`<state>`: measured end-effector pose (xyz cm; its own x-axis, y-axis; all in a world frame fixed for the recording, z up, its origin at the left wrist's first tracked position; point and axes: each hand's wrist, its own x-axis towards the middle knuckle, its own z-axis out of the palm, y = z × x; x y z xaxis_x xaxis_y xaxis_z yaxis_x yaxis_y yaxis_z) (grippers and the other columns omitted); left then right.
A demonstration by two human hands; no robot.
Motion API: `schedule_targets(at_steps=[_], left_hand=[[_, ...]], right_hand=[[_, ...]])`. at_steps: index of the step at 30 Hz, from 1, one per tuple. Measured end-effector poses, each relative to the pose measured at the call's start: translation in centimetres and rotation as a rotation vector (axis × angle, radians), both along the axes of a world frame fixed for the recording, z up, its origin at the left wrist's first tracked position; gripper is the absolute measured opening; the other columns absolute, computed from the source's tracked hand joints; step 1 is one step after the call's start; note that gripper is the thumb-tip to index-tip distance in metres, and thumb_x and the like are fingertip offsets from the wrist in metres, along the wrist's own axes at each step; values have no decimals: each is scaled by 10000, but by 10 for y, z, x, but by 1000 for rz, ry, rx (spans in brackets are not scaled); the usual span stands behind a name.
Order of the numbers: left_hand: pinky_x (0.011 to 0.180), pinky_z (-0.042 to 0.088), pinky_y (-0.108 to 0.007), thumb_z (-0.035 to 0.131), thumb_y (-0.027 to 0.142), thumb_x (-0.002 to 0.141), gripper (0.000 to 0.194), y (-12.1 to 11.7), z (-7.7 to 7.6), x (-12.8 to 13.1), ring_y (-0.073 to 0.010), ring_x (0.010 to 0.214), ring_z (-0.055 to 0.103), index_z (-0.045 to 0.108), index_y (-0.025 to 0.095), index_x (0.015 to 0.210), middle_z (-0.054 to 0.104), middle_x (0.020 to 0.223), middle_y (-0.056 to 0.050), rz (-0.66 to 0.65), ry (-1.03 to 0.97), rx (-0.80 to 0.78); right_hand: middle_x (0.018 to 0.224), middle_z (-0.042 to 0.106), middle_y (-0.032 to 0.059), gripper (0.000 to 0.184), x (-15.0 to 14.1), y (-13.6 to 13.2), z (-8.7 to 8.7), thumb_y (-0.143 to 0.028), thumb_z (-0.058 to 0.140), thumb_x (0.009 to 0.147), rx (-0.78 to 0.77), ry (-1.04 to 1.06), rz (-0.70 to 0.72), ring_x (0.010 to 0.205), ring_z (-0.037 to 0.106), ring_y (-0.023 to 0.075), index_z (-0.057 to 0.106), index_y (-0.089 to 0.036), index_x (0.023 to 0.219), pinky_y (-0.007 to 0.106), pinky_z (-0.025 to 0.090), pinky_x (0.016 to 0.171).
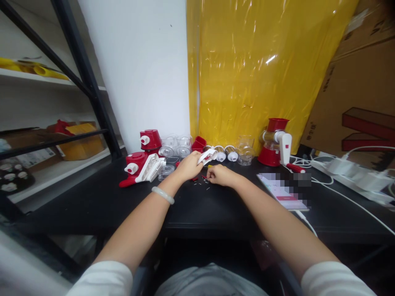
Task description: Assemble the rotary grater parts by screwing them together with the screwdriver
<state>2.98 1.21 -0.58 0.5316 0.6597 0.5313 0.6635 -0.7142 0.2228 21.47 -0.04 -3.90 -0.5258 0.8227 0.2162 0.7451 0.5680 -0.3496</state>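
Note:
My left hand [191,165], with a pale bangle on the wrist, is closed on a white plastic crank arm [208,156] and keeps it raised over the table. Just to the right, my right hand [219,176] is low at the tabletop with its fingers pinched together. What they hold, if anything, is too small to make out; a bit of yellow [210,166] shows beside the knuckles. Several small screws [200,183] and a small red piece [194,179] lie on the black table [212,209] by my fingers.
Red grinder bodies [137,162] with white arms stand left. Clear plastic parts [175,144], a red hopper [199,144] and metal drums [231,152] line the back. An assembled grinder [274,144], a phone [282,192] and a power strip [354,176] with white cables are right.

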Motion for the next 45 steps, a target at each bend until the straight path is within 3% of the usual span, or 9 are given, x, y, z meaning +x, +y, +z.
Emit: schedule_targets(at_steps=[6,10,15,18,20,24,28,45], left_hand=[[953,480,-356,482,160,833,272,1,-2,0,-238,1038,617,674,155,1025,627,1094,-100,0,45,-5],[969,471,-349,481,155,830,290,1,-3,0,-230,1045,613,668,167,1051,627,1107,-92,9,46,-31],[941,481,-347,509,190,836,277,1,-3,0,-229,1016,618,665,176,1065,634,1076,-89,39,41,-68],[938,480,-348,516,173,825,276,1,-4,1,-228,1005,620,667,166,1056,631,1076,-93,43,25,-67],[944,477,-354,512,164,824,267,1,-4,1,-230,1004,622,675,161,1035,625,1081,-96,17,31,-66],[962,471,-364,506,176,837,276,-1,-3,2,-230,1009,624,677,160,1053,609,1109,-100,-51,43,-61],[969,468,-358,509,179,842,282,-2,-3,2,-223,1019,620,676,156,1068,602,1132,-100,-73,37,-63],[925,487,-347,544,185,822,236,-2,-5,2,-206,967,616,688,170,1008,582,1099,-84,-129,8,-36]], right_hand=[[668,650,9,120,0,0,0,-93,635,730,-19,-11,-18,597,558,104,700,-165,800,218,382,609],[654,637,9,67,3,3,1,-124,635,765,50,70,1,586,533,101,693,-157,769,225,374,609],[650,585,8,165,6,2,8,-248,546,874,310,314,-34,594,500,121,659,-169,783,258,381,615],[846,601,64,154,10,2,12,-288,563,862,538,429,-113,809,551,191,659,-186,928,326,444,763],[1001,569,102,263,14,3,12,-313,632,813,629,442,-189,987,525,252,644,-207,1053,403,440,883],[1100,512,107,446,20,10,6,-308,699,763,562,406,-183,1082,488,285,591,-248,1192,477,414,963],[1075,509,88,411,21,16,1,-288,688,787,495,438,-120,1065,517,254,584,-245,1181,449,428,962],[1021,484,69,355,17,14,3,-295,743,718,414,531,-142,993,521,229,571,-204,1015,407,449,895]])
